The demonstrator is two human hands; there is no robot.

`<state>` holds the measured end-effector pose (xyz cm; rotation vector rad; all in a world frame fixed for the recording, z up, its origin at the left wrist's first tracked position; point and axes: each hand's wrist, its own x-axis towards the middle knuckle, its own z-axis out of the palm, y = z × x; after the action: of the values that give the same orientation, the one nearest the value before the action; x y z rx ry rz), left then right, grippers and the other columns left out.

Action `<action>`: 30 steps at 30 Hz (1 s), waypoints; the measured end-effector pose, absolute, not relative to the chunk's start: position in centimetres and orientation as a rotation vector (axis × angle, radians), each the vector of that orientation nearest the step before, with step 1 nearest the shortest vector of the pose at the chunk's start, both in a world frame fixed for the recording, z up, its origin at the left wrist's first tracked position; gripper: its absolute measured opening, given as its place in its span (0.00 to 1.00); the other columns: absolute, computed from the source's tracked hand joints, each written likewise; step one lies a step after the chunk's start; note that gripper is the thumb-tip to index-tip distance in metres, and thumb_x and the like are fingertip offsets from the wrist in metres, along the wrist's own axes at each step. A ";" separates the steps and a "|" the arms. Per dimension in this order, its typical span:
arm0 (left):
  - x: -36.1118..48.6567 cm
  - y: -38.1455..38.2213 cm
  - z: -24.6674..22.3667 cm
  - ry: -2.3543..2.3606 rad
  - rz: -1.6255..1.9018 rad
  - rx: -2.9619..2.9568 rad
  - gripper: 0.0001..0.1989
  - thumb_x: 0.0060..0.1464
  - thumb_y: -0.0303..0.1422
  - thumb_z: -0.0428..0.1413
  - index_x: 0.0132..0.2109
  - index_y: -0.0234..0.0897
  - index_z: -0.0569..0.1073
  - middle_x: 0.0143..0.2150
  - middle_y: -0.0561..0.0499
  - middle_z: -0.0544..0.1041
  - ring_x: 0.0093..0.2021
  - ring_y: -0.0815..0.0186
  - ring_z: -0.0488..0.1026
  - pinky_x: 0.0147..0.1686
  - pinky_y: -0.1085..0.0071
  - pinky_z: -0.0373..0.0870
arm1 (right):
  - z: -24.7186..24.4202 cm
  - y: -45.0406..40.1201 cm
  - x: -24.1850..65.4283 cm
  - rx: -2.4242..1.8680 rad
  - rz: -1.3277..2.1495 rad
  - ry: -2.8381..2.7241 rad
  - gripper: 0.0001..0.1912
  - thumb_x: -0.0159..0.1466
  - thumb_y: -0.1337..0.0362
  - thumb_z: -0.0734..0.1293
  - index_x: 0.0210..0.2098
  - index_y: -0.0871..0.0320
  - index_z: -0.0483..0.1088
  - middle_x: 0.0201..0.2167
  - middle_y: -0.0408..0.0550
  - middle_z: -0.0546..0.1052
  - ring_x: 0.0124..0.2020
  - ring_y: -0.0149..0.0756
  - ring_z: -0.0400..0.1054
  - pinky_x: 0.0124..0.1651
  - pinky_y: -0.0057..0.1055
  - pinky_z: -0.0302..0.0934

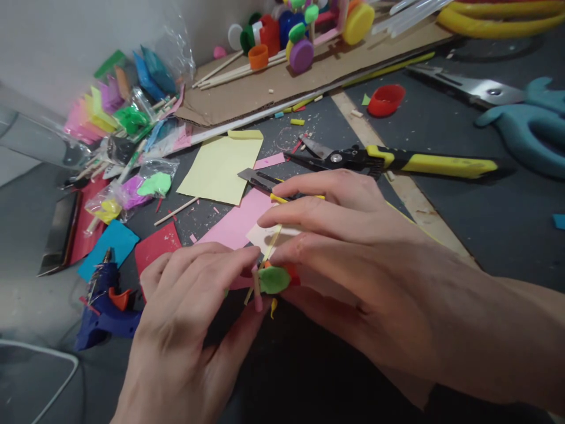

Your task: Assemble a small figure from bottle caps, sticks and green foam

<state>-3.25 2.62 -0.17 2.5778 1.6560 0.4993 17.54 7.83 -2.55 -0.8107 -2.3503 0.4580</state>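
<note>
My left hand (189,312) is closed, its thumb and fingertips pinching a short pink stick (258,288) at the near side of a small craft piece. That piece carries a flat green clay disc (274,280), with bits of orange and red behind it. My right hand (353,247) grips the same piece from the right between thumb and fingers, which hide much of it. A small yellow curl (273,308) hangs below the disc. Just beyond my right fingertips lies a utility knife (260,179), partly covered by the hand.
Yellow-handled shears (441,163) and blue-handled scissors (525,112) lie to the right. On the left is a blue glue gun (108,306). Yellow paper (223,168), pink paper (238,221) and bagged clay (154,184) are scattered about. Behind, cardboard (247,97) holds bottle caps and sticks.
</note>
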 end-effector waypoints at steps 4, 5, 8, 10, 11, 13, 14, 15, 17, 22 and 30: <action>-3.1 2.4 -0.3 1.718 0.463 2.527 0.12 0.61 0.29 0.55 0.51 0.46 0.70 0.44 0.53 0.80 0.47 0.61 0.75 0.47 0.62 0.64 | -2.5 7.8 17.5 -0.793 0.464 -2.353 0.10 0.68 0.63 0.63 0.40 0.58 0.76 0.52 0.49 0.76 0.62 0.44 0.60 0.67 0.42 0.56; -3.1 2.4 -0.3 1.720 0.455 2.524 0.12 0.61 0.29 0.55 0.51 0.46 0.70 0.44 0.53 0.80 0.47 0.62 0.74 0.47 0.62 0.64 | -2.5 7.9 17.5 -0.788 0.458 -2.355 0.11 0.69 0.63 0.63 0.41 0.59 0.76 0.52 0.49 0.76 0.62 0.44 0.60 0.67 0.42 0.56; -3.1 2.4 -0.2 1.698 0.475 2.547 0.12 0.61 0.29 0.55 0.51 0.45 0.70 0.44 0.53 0.79 0.47 0.62 0.74 0.47 0.62 0.63 | -2.4 7.9 17.4 -0.788 0.446 -2.357 0.11 0.69 0.63 0.63 0.41 0.59 0.76 0.51 0.49 0.76 0.62 0.44 0.61 0.67 0.44 0.55; -3.1 2.4 -0.2 1.687 0.473 2.556 0.12 0.61 0.28 0.55 0.51 0.45 0.70 0.44 0.53 0.79 0.47 0.62 0.74 0.47 0.63 0.63 | -2.4 7.9 17.4 -0.795 0.442 -2.360 0.10 0.68 0.63 0.63 0.40 0.59 0.76 0.50 0.49 0.76 0.61 0.44 0.61 0.67 0.44 0.55; -3.1 2.4 -0.2 1.686 0.481 2.557 0.12 0.61 0.28 0.55 0.51 0.44 0.70 0.44 0.53 0.79 0.47 0.62 0.74 0.48 0.63 0.63 | -2.4 7.9 17.4 -0.791 0.439 -2.365 0.10 0.68 0.63 0.63 0.40 0.59 0.76 0.50 0.50 0.76 0.61 0.44 0.61 0.67 0.44 0.55; -3.0 2.5 -0.3 1.687 0.495 2.552 0.12 0.61 0.28 0.55 0.51 0.44 0.71 0.44 0.53 0.79 0.47 0.62 0.74 0.48 0.63 0.62 | -2.3 7.9 17.3 -0.787 0.434 -2.376 0.11 0.68 0.63 0.63 0.41 0.60 0.76 0.50 0.50 0.76 0.61 0.45 0.61 0.68 0.45 0.55; -2.9 2.5 -0.4 1.689 0.497 2.548 0.12 0.61 0.28 0.55 0.51 0.44 0.71 0.44 0.53 0.79 0.47 0.62 0.74 0.48 0.63 0.62 | -2.2 7.9 17.4 -0.786 0.435 -2.382 0.11 0.68 0.63 0.63 0.41 0.60 0.76 0.50 0.51 0.76 0.61 0.45 0.61 0.67 0.45 0.55; -2.9 2.5 -0.4 1.694 0.497 2.544 0.12 0.61 0.28 0.55 0.51 0.44 0.71 0.44 0.53 0.79 0.47 0.62 0.74 0.48 0.63 0.62 | -2.2 7.9 17.4 -0.783 0.435 -2.384 0.12 0.69 0.63 0.62 0.41 0.60 0.77 0.50 0.51 0.76 0.61 0.46 0.61 0.67 0.46 0.55; -2.9 2.5 -0.4 1.696 0.489 2.540 0.13 0.61 0.28 0.55 0.52 0.44 0.71 0.45 0.53 0.79 0.47 0.63 0.74 0.48 0.63 0.62 | -2.1 7.8 17.4 -0.780 0.439 -2.382 0.12 0.69 0.64 0.62 0.40 0.60 0.77 0.49 0.51 0.77 0.61 0.46 0.61 0.67 0.46 0.55; -3.0 2.3 -0.3 1.694 0.511 2.529 0.13 0.61 0.27 0.55 0.52 0.44 0.70 0.44 0.53 0.79 0.47 0.63 0.74 0.48 0.63 0.62 | -2.1 7.9 17.4 -0.798 0.437 -2.377 0.11 0.68 0.64 0.62 0.40 0.58 0.77 0.49 0.49 0.77 0.60 0.45 0.62 0.66 0.44 0.55; -3.0 2.4 -0.3 1.695 0.508 2.523 0.14 0.61 0.27 0.56 0.53 0.45 0.70 0.45 0.53 0.79 0.48 0.63 0.74 0.49 0.62 0.63 | -2.2 8.0 17.6 -0.773 0.445 -2.386 0.09 0.68 0.65 0.63 0.41 0.58 0.76 0.49 0.49 0.76 0.60 0.44 0.62 0.65 0.46 0.57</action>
<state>-2.96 2.35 -0.27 2.5230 1.6945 0.5080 17.58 7.96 -2.21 -0.7733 -2.3864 0.4454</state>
